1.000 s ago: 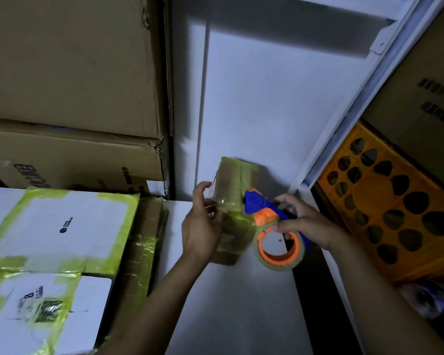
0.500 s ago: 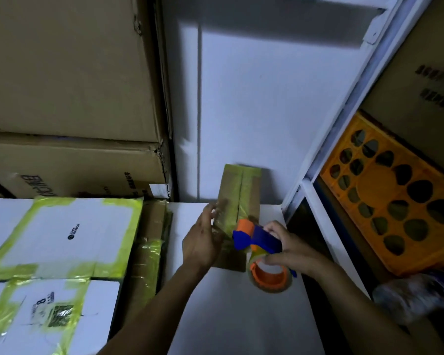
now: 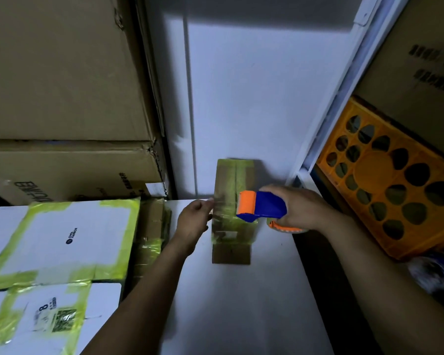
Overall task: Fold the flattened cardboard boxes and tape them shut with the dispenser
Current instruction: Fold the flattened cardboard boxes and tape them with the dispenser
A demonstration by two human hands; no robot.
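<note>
Centrally, a small cardboard box (image 3: 232, 175) sits on the white tabletop (image 3: 241, 303) close to the wall (image 3: 254, 98). Its long axis runs away from the person, nearly straight up the frame; whether it stands upright or is tipped back cannot be told. Yellowish tape covers its upper and middle parts, and the nearest brown panel is bare.

Left hand (image 3: 194, 221): at the box's left edge, fingers curled and pinching that edge where a clear strip of tape meets it.

Right hand (image 3: 301, 210): wrapped round the handle of the blue tape dispenser (image 3: 264, 206), whose orange roller touches the facing panel just right of the centre seam. The tape roll (image 3: 285, 228) hangs below the palm.

The dispenser thus lies right of the box and points leftward, across the long axis. Judgement: the coming move likely turns on drawing the dispenser crosswise toward the right edge while the left hand braces the opposite side.
</note>
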